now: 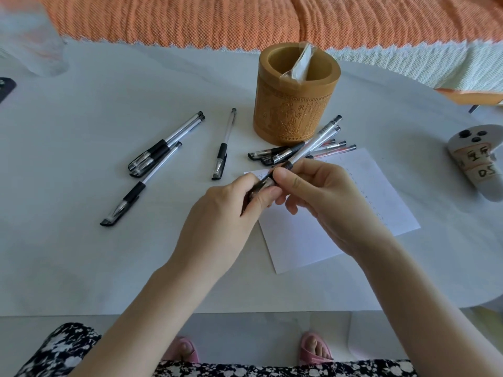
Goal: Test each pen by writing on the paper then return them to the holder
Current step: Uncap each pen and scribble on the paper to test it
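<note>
Above the white paper (pixel 307 240), my right hand (pixel 321 197) pinches a clear pen (pixel 315 141) with a black grip; its barrel points up and right. My left hand (pixel 231 210) pinches the pen's black cap (pixel 260 187) at the lower end. The carved bamboo holder (pixel 296 104) stands behind, with only a clear plastic wrapper in it. Several pens (pixel 288 153) lie in a pile in front of the holder, at the paper's top edge. More pens lie to the left: a group (pixel 163 145), a single one (pixel 224 144) and another (pixel 136 190).
A grey controller with labels (pixel 476 159) lies at the right edge of the white table (pixel 81 254). An orange blanket (pixel 245 20) runs along the far side. A dark object (pixel 5 88) sits at the left edge. My feet in pink slippers show below the table's near edge.
</note>
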Demonstrator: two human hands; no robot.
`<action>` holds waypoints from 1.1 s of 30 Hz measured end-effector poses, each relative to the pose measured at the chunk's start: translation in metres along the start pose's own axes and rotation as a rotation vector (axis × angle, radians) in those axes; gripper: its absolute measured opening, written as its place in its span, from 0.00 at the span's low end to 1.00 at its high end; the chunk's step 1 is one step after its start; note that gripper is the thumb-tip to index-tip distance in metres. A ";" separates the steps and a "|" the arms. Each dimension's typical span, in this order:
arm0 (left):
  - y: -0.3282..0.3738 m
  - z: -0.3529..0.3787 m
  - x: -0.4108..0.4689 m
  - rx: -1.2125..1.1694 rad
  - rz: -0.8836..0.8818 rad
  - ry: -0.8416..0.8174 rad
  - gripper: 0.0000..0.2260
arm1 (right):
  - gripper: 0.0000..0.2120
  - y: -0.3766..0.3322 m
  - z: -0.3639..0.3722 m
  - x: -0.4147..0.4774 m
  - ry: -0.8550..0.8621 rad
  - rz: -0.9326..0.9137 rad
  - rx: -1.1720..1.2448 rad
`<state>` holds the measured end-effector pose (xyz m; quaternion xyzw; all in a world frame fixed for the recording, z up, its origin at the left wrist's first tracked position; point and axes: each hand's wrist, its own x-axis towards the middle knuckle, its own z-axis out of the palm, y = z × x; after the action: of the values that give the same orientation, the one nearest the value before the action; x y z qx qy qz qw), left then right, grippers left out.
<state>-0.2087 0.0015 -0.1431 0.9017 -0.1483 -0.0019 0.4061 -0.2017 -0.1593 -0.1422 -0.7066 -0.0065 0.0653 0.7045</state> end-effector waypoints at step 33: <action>-0.037 -0.033 -0.005 0.262 -0.180 0.264 0.07 | 0.09 0.001 -0.016 0.022 0.442 -0.044 -0.475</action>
<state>-0.2001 0.0499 -0.1489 0.9489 -0.0115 0.0992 0.2993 -0.1780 -0.1725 -0.1454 -0.8479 0.1162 -0.1085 0.5057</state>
